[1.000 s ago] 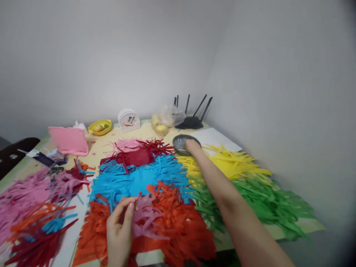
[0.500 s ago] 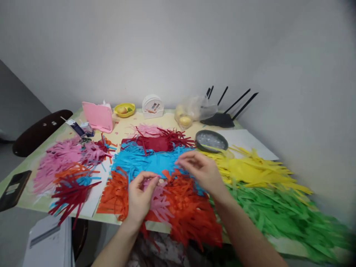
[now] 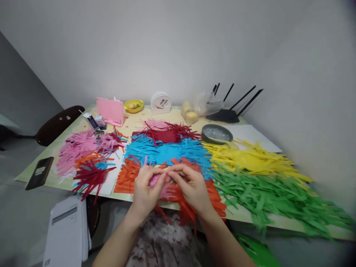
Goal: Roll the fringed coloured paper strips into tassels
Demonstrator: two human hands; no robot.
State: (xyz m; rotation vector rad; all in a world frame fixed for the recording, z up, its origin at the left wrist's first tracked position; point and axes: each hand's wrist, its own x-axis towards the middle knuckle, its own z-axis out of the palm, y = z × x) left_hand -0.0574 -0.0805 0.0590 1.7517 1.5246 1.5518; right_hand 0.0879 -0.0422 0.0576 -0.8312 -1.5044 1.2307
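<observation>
Over the table's front edge my left hand is closed in a pinch, with pink fringed paper showing inside its curled fingers. My right hand meets it fingertip to fingertip, also pinched; what lies between those fingers is too small to make out. Beneath both hands spreads orange fringed paper, partly covered by them. Just behind is a layer of blue fringed paper, then dark red fringed paper. A mixed red, orange and blue tassel lies to the left.
Yellow fringe and green fringe cover the right side. A grey bowl sits behind them. Pink fringe and a phone are at left. A black router with raised antennas stands at the back.
My right hand has come down and left, and its fingertips now meet those of my left hand. The view has shifted, so the table appears slightly farther right.
</observation>
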